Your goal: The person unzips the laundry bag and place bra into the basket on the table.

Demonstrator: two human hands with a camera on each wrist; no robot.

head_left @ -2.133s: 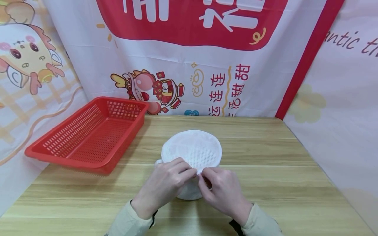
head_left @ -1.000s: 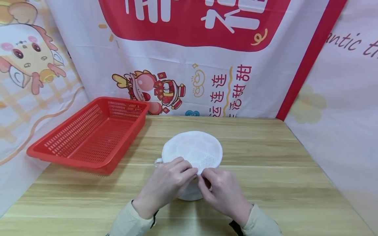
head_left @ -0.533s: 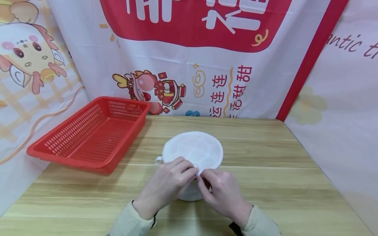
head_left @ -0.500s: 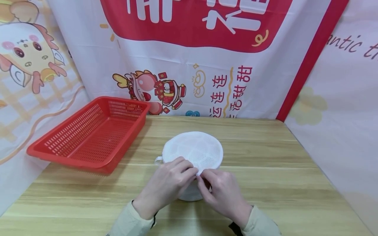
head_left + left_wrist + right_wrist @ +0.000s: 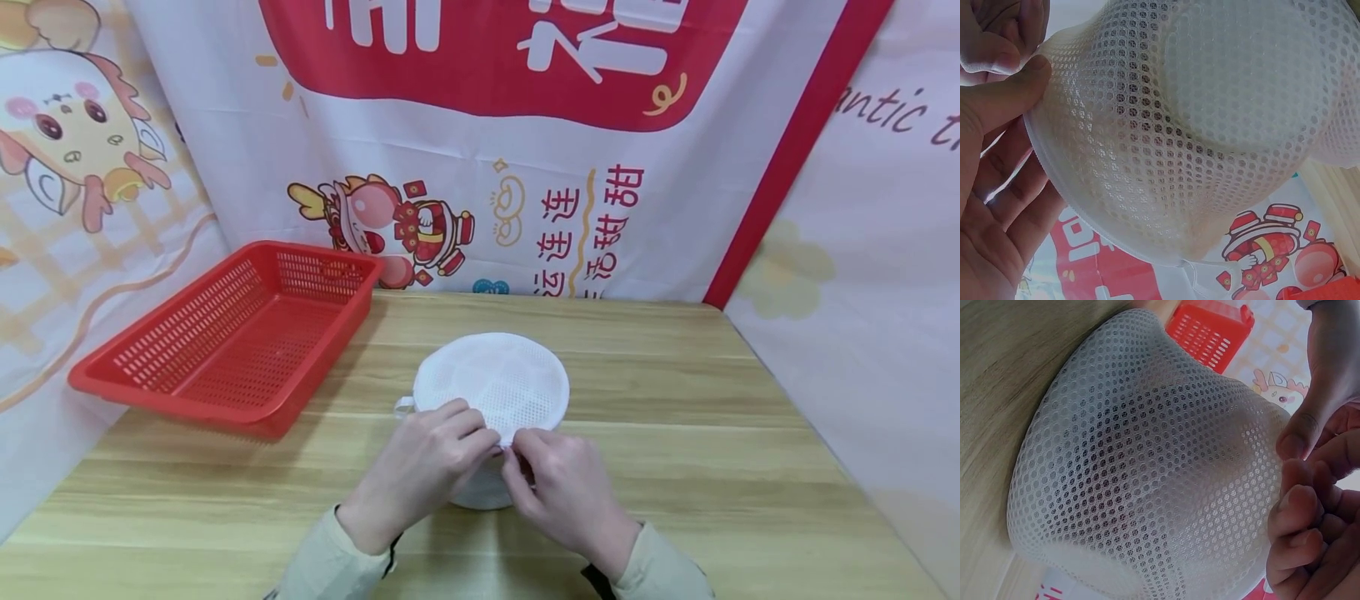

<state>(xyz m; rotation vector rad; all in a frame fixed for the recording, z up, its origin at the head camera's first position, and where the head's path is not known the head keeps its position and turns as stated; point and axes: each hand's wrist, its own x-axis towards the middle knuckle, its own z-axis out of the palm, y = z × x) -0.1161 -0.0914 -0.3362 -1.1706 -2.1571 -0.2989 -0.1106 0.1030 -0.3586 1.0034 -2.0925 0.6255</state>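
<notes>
A white mesh laundry bag point(image 5: 491, 375), round and drum-shaped, stands upright on the table in front of me. My left hand point(image 5: 423, 462) pinches the near side of its top rim between thumb and fingers. Right beside it, my right hand point(image 5: 562, 492) pinches the same edge, the fingertips of both hands nearly meeting. A small white fabric loop point(image 5: 403, 407) sticks out at the bag's left. The left wrist view shows the thumb on the bag's mesh point(image 5: 1135, 125) close to the edge binding. Through the mesh wall point(image 5: 1135, 456) in the right wrist view, darker shapes show faintly. The pinched spot is mostly hidden by fingers.
A red plastic basket point(image 5: 277, 333) with slotted sides stands at the back left of the wooden table point(image 5: 675, 433). Printed cloth sheets point(image 5: 465, 142) hang behind the table and at both sides.
The bag's top has shifted slightly right, and its loop at the left shows more clearly than two seconds ago. Both hands keep their pinch at the near rim.
</notes>
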